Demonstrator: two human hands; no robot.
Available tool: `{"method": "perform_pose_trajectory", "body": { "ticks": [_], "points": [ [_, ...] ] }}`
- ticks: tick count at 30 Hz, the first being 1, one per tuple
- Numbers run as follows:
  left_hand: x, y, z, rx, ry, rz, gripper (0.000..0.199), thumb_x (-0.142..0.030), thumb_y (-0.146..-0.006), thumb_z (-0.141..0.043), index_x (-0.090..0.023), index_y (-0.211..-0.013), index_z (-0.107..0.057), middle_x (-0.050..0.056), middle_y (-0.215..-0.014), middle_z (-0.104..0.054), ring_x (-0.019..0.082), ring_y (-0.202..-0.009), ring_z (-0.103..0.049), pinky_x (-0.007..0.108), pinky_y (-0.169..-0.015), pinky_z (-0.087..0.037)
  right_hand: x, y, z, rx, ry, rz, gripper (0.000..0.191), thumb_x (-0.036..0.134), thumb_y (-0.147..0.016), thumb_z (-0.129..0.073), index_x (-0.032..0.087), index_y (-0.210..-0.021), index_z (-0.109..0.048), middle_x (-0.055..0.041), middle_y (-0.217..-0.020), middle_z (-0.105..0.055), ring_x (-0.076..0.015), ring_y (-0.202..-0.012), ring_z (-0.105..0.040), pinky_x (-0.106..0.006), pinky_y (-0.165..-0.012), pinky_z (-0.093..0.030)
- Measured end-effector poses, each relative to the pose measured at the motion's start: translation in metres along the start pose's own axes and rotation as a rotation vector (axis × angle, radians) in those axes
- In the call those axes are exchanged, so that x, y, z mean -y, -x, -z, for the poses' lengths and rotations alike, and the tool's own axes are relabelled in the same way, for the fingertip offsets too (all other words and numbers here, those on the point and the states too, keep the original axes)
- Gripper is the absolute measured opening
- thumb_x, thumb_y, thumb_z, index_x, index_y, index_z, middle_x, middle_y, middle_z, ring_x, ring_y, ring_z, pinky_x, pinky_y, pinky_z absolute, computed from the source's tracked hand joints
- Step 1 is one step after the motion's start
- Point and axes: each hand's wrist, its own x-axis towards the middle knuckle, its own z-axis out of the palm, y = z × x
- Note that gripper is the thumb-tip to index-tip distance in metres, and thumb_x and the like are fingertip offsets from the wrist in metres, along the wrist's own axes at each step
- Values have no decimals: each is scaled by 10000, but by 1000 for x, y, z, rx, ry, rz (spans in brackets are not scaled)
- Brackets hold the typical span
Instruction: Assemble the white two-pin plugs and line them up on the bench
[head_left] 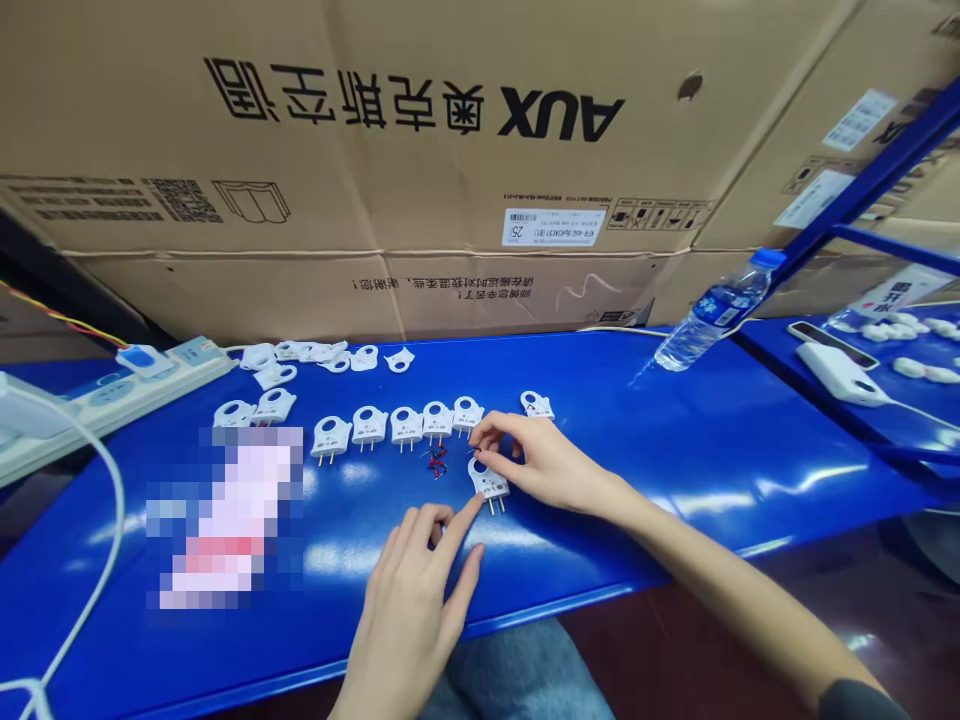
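A white plug housing (491, 480) with a round hole and two metal prongs lies on the blue table, its prongs toward me. My left hand (420, 580) is spread, and its index fingertip touches the housing's lower left edge. Thumb and fingers of my right hand (536, 458) pinch a small thin wire-like part over the housing's hole; most of that part is hidden. Just left of the hole is a little heap of red and black components (437, 460) with thin legs. Similar plug housings (406, 427) stand in a row behind it.
More white ring-shaped pieces (304, 352) lie at the back left, near a power strip (157, 375). One housing (537, 404) sits behind my right hand. A water bottle (716, 312) and a white charger (840, 373) are on the right. Large cartons (450, 210) wall the back.
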Motion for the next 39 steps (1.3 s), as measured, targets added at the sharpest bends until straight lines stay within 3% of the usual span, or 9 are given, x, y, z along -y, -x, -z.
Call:
{"method": "perform_pose_trajectory", "body": {
  "ticks": [9, 19, 39],
  "points": [
    [1, 0, 2, -8, 1, -29, 406, -323, -1040, -510, -329, -1443, -558, 38, -1025, -652, 207, -894, -666, 350, -747, -557, 2, 1, 4, 118, 5, -69, 139, 118, -944, -643, 203, -963, -752, -20, -975, -794, -186, -926, -730, -304, -872, -522],
    [0, -1, 1, -13, -3, -20, 396, -304, -1042, -494, -325, -1427, -585, 49, -1024, -655, 201, -890, -657, 340, -762, -560, -2, 2, 1, 108, 100, -79, 118, 179, -953, -647, 198, -930, -761, -10, -869, -765, -154, -788, -683, -261, -722, -469],
    [0, 0, 1, 22, -8, 4, 407, -303, -1041, -506, -346, -1442, -564, 42, -1054, -645, 206, -927, -652, 359, -813, -547, 1, 3, 0, 96, 271, -92, 97, 179, -935, -658, 195, -880, -736, -7, -829, -742, -147, -749, -654, -245, -693, -411]
  ]
}}
